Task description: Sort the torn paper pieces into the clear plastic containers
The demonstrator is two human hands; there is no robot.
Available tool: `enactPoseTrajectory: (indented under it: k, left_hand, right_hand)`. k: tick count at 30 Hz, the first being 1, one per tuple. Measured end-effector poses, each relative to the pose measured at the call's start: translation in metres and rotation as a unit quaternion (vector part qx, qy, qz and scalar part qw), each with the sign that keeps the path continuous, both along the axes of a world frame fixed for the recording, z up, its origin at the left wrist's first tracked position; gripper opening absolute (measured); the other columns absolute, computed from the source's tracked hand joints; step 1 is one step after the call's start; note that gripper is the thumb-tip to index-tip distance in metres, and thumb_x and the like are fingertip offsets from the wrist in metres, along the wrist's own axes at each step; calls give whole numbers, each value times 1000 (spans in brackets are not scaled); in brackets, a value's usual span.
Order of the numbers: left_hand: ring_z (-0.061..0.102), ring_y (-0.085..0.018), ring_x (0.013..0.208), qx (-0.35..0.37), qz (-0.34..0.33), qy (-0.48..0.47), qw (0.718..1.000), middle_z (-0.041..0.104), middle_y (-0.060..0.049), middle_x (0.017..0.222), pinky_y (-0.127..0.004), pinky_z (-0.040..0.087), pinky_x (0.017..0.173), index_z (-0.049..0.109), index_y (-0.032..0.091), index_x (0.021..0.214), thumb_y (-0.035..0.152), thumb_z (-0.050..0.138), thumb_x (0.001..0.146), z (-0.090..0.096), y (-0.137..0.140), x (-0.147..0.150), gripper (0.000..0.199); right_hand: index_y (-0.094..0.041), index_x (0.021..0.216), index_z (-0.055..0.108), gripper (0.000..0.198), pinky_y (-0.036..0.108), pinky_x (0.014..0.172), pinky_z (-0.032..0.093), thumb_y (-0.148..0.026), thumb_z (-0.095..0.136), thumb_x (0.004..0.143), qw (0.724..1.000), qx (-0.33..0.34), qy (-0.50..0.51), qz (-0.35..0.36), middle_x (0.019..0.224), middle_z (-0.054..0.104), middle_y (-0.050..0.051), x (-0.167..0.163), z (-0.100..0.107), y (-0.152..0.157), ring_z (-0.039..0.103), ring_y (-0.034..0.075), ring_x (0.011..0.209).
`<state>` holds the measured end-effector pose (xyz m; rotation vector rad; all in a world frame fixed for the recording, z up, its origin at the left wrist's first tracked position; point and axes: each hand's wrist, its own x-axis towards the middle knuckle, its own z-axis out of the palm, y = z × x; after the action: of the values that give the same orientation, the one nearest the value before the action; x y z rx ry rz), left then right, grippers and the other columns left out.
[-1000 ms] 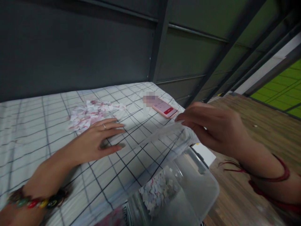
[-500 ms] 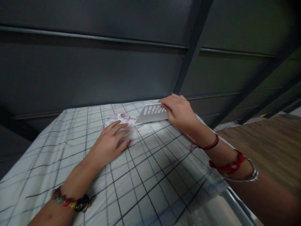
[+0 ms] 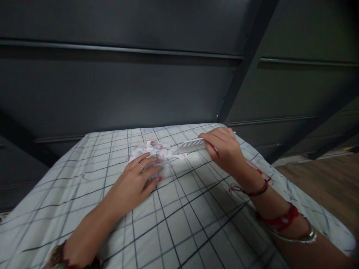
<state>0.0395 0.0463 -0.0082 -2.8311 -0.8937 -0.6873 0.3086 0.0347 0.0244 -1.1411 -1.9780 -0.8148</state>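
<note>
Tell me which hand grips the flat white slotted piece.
The right hand, with red bracelets; the left hand, ringed, lies at white-and-red paper scraps.

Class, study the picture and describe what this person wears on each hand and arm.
The left hand wears a slim silvery ring; below it, a dark beaded bracelet is partly cut off. Along the arm from the right hand come a thin dark-red cord with loose ends, a wider red band and silvery bangles. No sleeves or gloves show.
</note>
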Motion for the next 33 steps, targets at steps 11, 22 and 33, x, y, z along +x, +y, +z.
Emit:
enactPoseTrajectory:
  k: [11, 22, 33]
  left_hand:
    - [42, -27, 120, 0, 2, 33, 999, 57, -8, 120, -50, 35, 100, 61, 18, 110, 28, 43, 89, -1, 1, 0, 29]
    - [43, -26, 119, -1, -6, 19, 1000, 57, -7, 119, -49, 36, 100, 62, 21, 108, 28, 44, 88, -3, 3, -2, 27]
    - [41, -26, 119, -23, -1, 22, 999, 57, -7, 118, -48, 36, 100, 61, 18, 109, 25, 45, 88, 0, 3, -3, 27]
  right_hand:
    - [-17, 86, 60, 21, 30, 72, 38, -17, 39, 88, 997, -53, -5, 59, 79, 64, 4, 6, -13, 5, 52, 16, 76]
    - [-19, 80, 59, 21, 30, 72, 39, -15, 39, 85, 996, -50, 27, 71, 74, 63, 2, 7, -3, -1, 53, 15, 73]
    - [-18, 80, 57, 19, 31, 71, 35, -16, 39, 84, 999, -26, 3, 37, 71, 60, 2, 10, 1, -4, 50, 16, 72]
